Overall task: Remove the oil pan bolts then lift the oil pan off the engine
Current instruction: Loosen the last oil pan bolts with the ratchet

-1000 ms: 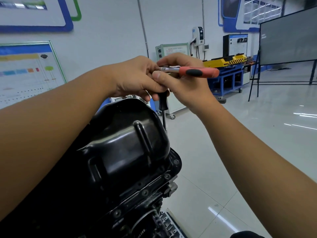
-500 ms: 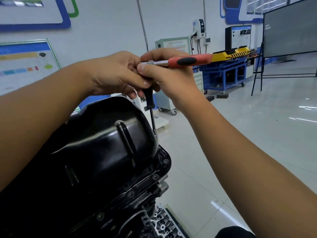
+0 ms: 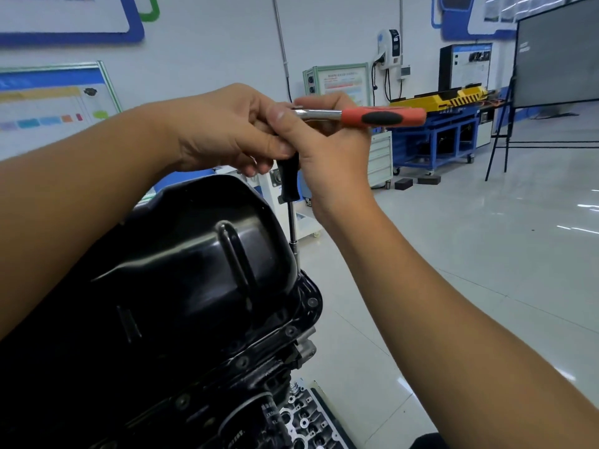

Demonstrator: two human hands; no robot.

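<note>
Unbolting early | oil pan lower left, seated on engine; 4+ flange bolts visibly in | both hands, left hand and right hand, clasp ratchet at centre top.

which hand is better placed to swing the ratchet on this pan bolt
Probably the right hand: its fingers already wrap the ratchet at the metal neck, with the red handle free toward open floor. The left hand grips the head end above the extension, steadying it beside the oil pan.
</note>
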